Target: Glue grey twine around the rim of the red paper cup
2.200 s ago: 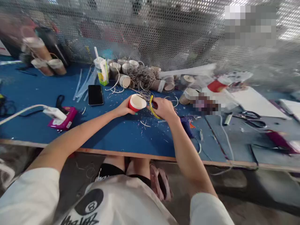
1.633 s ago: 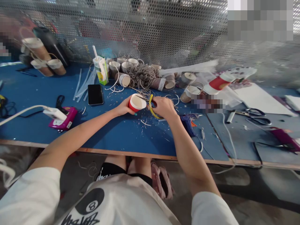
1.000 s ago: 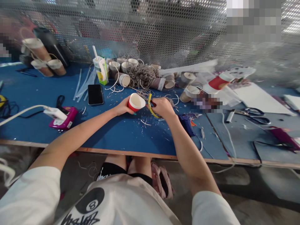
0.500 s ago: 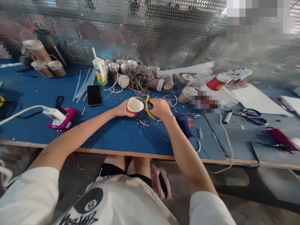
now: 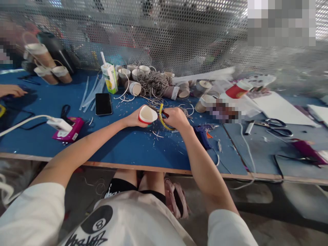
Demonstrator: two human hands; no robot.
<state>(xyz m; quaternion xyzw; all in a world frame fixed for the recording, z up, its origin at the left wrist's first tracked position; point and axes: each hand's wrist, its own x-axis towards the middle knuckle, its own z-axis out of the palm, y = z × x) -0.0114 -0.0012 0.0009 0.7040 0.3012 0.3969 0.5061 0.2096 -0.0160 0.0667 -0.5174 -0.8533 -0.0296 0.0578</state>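
My left hand (image 5: 134, 118) is wrapped round a red paper cup (image 5: 145, 121) with a white inside, its mouth tilted up toward me. In my right hand (image 5: 175, 118) is a pair of scissors (image 5: 165, 113), with dark blades pointing left toward the cup's far rim. A curved yellow strip (image 5: 162, 120) hangs between the cup and my right hand; whether it is joined to the cup I cannot tell. Small white scraps (image 5: 158, 135) lie on the blue table (image 5: 143, 150) below. Fingers partly hide the scissor handles.
Behind stand several cups and a tangle of grey cord (image 5: 153, 83), with a drink carton (image 5: 110, 78) and a phone (image 5: 103, 104) leftward. A blue glue gun (image 5: 203, 136) lies by my right forearm. A pink power strip (image 5: 69, 130) and another person's hand (image 5: 12, 91) are at left.
Another person's hand has come into view at the left edge. My right hand and the scissors have shifted only slightly; the cup stays in my left hand.
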